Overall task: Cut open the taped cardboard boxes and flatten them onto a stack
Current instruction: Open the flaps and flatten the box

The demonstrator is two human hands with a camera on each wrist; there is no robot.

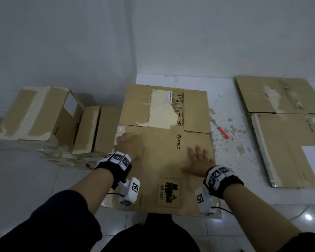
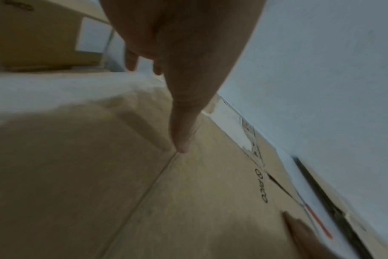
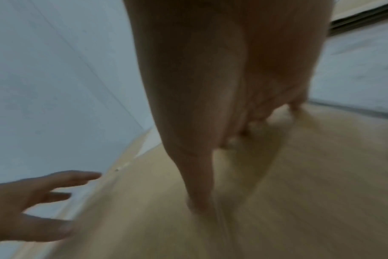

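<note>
Left hand and right hand flat, fingers spread, pressing flattened cardboard box

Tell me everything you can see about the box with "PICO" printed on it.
The PICO box is brown cardboard, pressed flat on the floor. It bears a "UN 3481" mark, handling symbols, and a torn pale patch on its far flap. The left hand and right hand press on it with spread fingers.
</note>
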